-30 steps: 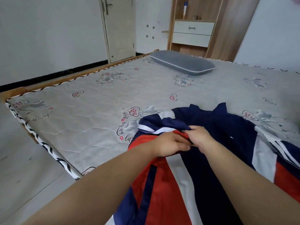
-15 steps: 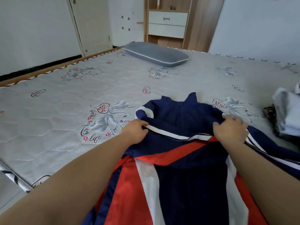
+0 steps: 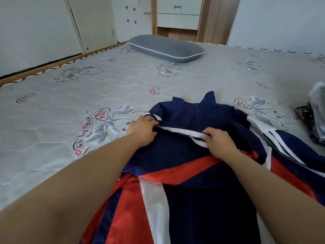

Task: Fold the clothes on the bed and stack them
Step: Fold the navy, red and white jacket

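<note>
Taking the jacket (image 3: 202,173) as the landmark: far out to its left the mattress (image 3: 52,120) runs bare, a quilted grey cover stitched in hexagons and printed with swans and red hearts, with a wooden bed edge (image 3: 58,63) beyond it. The jacket itself lies on the near part of the mattress, collar pointing away from the person. It looks like thin, slightly shiny sportswear, navy with broad red and white bands, and it creases softly instead of holding a sharp line.

At the jacket's left shoulder the left hand (image 3: 142,129) has its fingers curled round the folded-over cloth, beside a white stripe. Just right of it, near the middle of the chest, the right hand (image 3: 219,143) pinches the same white stripe with bent fingers. One sleeve or side panel appears to be laid across the front; the right sleeve is spread out to the right and the lower part is unfolded, so my reading is that the fold is at an early stage, with the other side and the lengthwise fold to come.

Beyond the jacket's collar lies a long grey pillow (image 3: 167,48) with white piping. Well to the jacket's right, at the picture's edge, sits a loose heap of clothes (image 3: 314,115), pale and dark patterned, apparently unfolded; no finished stack is in view
</note>
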